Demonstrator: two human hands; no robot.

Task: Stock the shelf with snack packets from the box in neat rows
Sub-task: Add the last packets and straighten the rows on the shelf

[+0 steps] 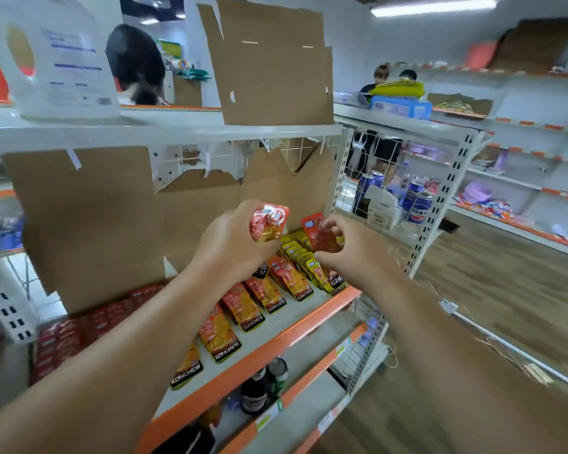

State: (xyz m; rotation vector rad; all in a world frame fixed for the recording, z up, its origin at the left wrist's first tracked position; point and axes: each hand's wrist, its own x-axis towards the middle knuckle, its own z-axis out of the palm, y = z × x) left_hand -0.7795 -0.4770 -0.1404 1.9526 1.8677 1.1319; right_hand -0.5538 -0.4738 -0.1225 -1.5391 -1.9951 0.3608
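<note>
"Well, what are we holding?"
"Our left grip (pixel 233 244) is curling round a red-and-gold packet (pixel 268 224), raised above the shelf (pixel 268 351) — our right grip (pixel 348 253) is pinching a red packet (pixel 322 236) just beside it."
"And the others?"
"Orange packets (pixel 243 309) are lying in a row along the shelf's front edge; yellow packets (pixel 297 252) are standing packed at its right end, before the cardboard (pixel 89 231)."
</note>
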